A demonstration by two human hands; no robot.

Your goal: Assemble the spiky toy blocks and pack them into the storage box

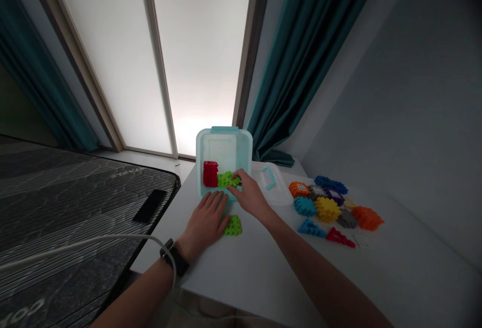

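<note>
Reaching in, your right hand point(250, 197) sits over the clear box point(224, 142), fingers point(236, 176) narrow on the green block point(226, 180) beside the red block point(210, 174), grip unclear | your left hand point(203, 225) lies spread on the box's near rim | another green block point(233, 225) sits just beside it on the worktop point(263, 267)

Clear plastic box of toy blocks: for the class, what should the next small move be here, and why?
Probably the left hand should pick up the green spiky block on the table, since it lies right beside that hand, while the right hand is already at the green pieces inside the box, which has room left.
</note>
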